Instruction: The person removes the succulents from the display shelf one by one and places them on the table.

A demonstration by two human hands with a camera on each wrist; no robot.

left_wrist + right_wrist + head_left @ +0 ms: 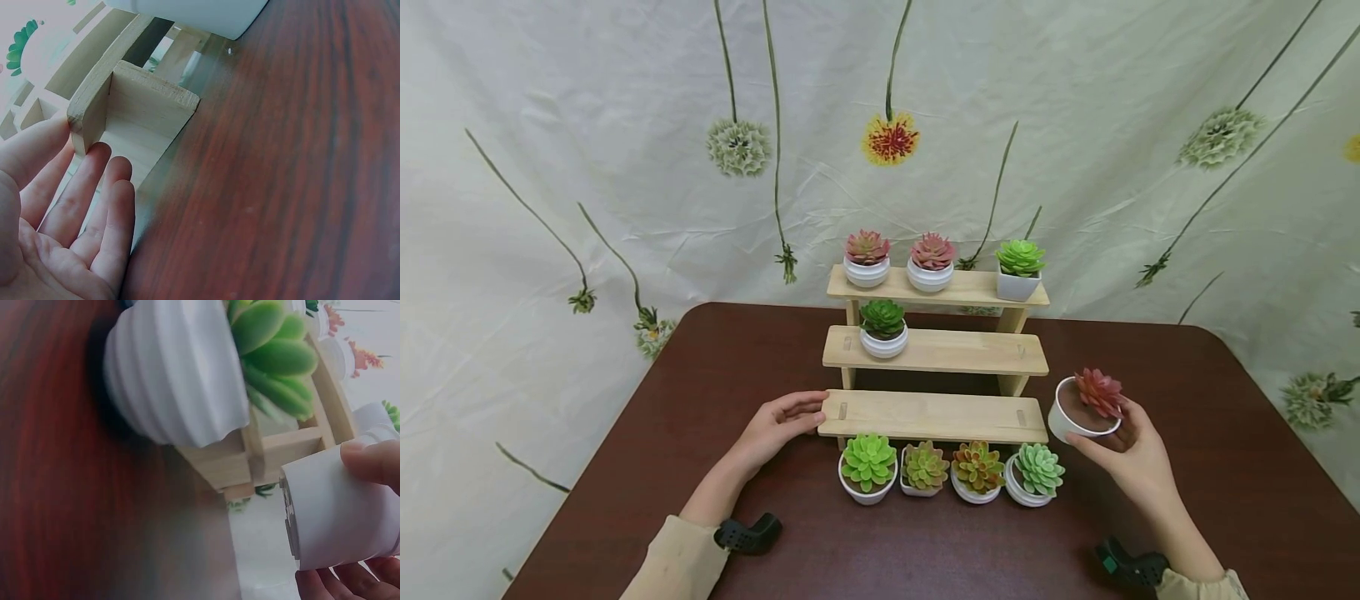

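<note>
In the head view my right hand [1138, 454] grips a white pot with a red artificial succulent [1100, 393], raised and tilted right of the wooden stand. The right wrist view shows thumb and fingers around the white pot [340, 509], its base facing left. My left hand [778, 425] rests its fingertips on the left end of the lowest shelf [932, 415]. In the left wrist view its fingers [75, 206] are fairly straight beside the board's corner. The three-tier stand bears three potted succulents on top and one dark green succulent [882, 319] at the middle shelf's left.
Before the stand, several potted succulents form a row, from a bright green succulent [868, 462] to a pale green succulent [1039, 471]. The dark red-brown table [940, 550] reaches back to a flowered cloth [647, 125]. Black wrist cameras sit on both wrists.
</note>
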